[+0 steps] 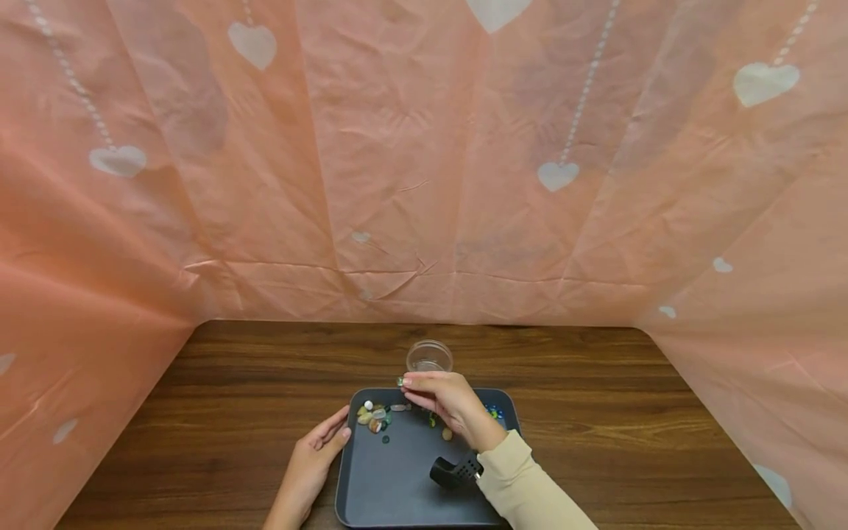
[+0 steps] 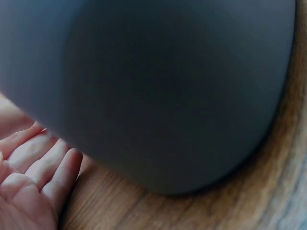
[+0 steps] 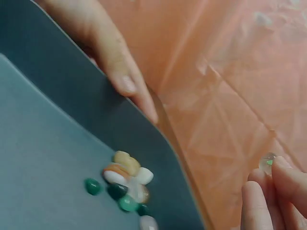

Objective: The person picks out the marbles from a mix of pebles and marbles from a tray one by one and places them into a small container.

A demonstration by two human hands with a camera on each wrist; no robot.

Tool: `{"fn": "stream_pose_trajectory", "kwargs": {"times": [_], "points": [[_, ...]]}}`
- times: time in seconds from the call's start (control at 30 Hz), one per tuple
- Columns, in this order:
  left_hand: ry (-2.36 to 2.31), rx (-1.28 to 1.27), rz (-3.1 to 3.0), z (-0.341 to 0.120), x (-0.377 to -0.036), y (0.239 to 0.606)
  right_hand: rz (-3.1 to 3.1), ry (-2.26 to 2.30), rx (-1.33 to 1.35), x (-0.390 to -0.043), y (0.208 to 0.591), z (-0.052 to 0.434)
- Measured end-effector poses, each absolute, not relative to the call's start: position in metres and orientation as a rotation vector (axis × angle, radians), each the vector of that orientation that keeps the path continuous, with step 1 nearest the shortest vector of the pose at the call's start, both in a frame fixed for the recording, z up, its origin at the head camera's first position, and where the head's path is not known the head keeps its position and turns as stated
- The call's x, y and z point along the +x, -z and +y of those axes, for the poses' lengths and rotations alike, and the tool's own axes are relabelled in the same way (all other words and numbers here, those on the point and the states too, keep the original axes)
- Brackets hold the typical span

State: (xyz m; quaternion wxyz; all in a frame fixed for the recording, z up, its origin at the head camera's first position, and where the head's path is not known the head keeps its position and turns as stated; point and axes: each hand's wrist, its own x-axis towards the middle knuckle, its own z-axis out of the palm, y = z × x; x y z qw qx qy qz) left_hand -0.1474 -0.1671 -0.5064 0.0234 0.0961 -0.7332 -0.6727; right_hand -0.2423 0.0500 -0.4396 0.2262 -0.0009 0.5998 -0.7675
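Observation:
A dark grey rectangular tray (image 1: pixel 397 500) lies on the table. At its left rim, my left hand (image 1: pixel 311 460) holds the wall, thumb over the edge and fingers along the outside. My right hand (image 1: pixel 450 401) is raised over the tray's far side, pinching a clear glass marble with green inside (image 3: pixel 267 163) between thumb and fingertips. Beyond that hand stands a clear round container (image 1: pixel 429 355). Several polished stones (image 3: pixel 127 166), in yellow, white, brown and green, lie in the tray's far left corner. One dark green stone (image 3: pixel 92 186) sits slightly apart.
Blue and green marbles (image 1: pixel 493 412) lie in the tray's far right corner, partly behind the right arm. A round tan piece (image 1: pixel 447 434) is below the right hand. Wooden tabletop (image 1: pixel 265 375) surrounds the tray; a pink curtain (image 1: pixel 397 184) with hearts encloses the back and sides.

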Motion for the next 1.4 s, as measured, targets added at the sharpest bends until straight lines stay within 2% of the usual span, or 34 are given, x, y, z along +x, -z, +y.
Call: {"fn": "stream_pose_trajectory", "kwargs": {"times": [0.33,0.6,0.93,1.1,1.4], "points": [[2.088,0.297,-2.281,-0.167,-0.147,0.506,1.601,2.197,0.071,-0.26,0.419,0.071],[2.084,0.296,-2.289,-0.169,-0.146,0.505,1.827,2.123,0.069,-0.272,0.413,0.074],[2.093,0.299,-2.29,-0.167,-0.147,0.505,2.889,1.301,-0.35,-0.28,0.413,0.063],[2.085,0.302,-2.296,-0.167,-0.147,0.505,2.986,1.168,-0.463,-0.281,0.412,0.055],[2.09,0.299,-2.289,-0.167,-0.148,0.506,3.051,1.091,-0.486,-0.284,0.414,0.052]]}}
